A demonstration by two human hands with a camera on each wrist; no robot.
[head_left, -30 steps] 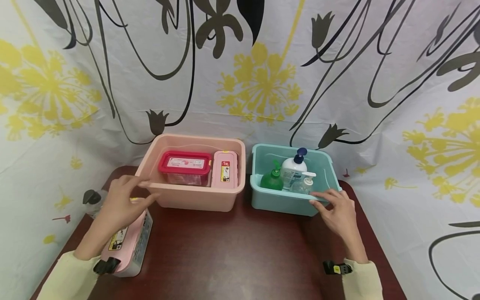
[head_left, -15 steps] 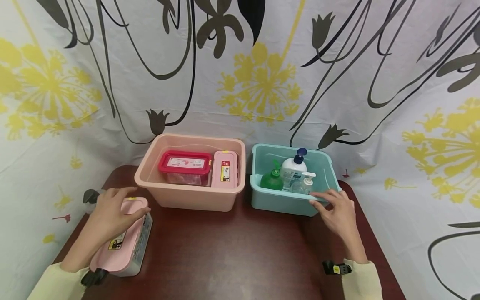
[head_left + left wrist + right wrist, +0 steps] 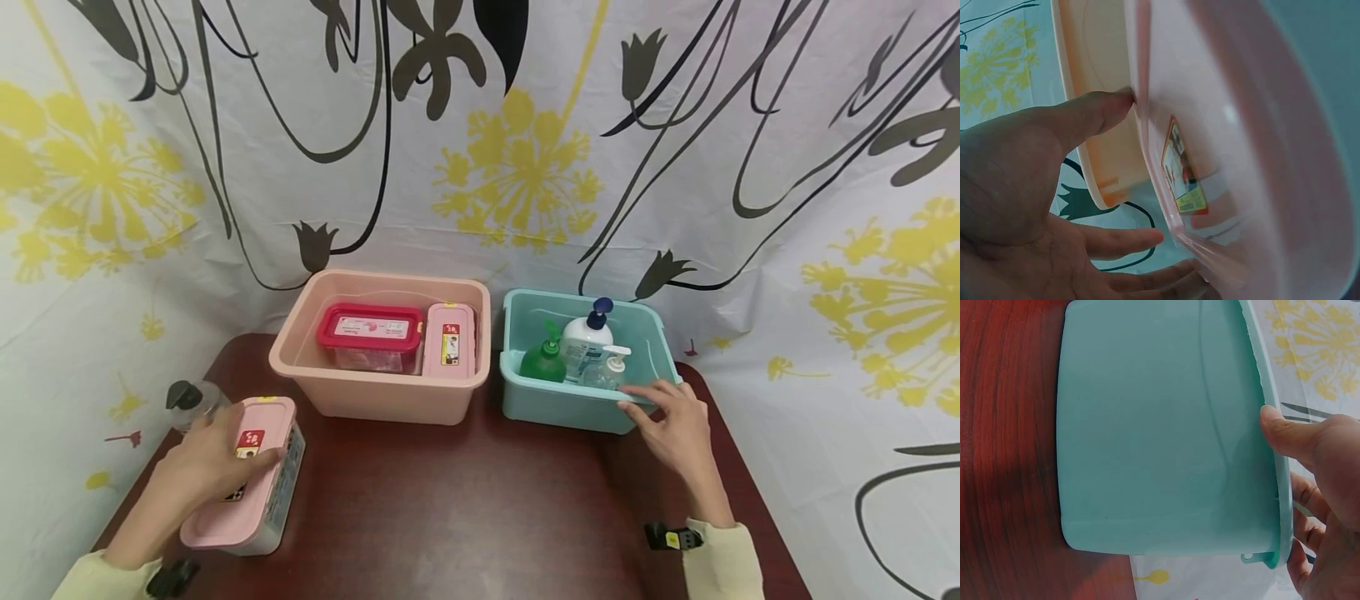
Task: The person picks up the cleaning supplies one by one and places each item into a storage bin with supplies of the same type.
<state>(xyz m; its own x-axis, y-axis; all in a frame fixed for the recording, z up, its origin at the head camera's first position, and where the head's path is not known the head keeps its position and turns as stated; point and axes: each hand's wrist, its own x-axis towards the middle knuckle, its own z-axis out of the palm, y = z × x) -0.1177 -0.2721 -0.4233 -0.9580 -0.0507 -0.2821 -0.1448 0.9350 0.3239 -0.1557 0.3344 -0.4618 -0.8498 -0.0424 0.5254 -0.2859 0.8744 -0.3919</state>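
In the head view my left hand [image 3: 201, 460] spreads over a long plastic storage box with a pale pink lid [image 3: 264, 483], at the table's left. The left wrist view has the thumb at the lid's edge [image 3: 1142, 81] and the other fingers stretched out, not curled round the box. My right hand [image 3: 678, 429] pinches the rim of a teal plastic bin [image 3: 566, 407] at its front right corner. Seen from the right wrist, the thumb [image 3: 1285, 428] lies on the outer side of the rim and the fingers reach over it. A green, a white and a clear pump bottle [image 3: 603, 372] stand inside the bin.
A pink bin [image 3: 390, 406] beside the teal one holds a red-lidded container [image 3: 371, 333] and a narrow pink-lidded box [image 3: 450, 342]. Behind my left hand stands a clear bottle with a black top [image 3: 197, 400]. A flower-patterned cloth [image 3: 420, 200] encloses the dark wooden table [image 3: 450, 508].
My left hand has left the pink bin's rim and come down toward me, over the pink-lidded box. The right hand stays at the teal bin's rim.
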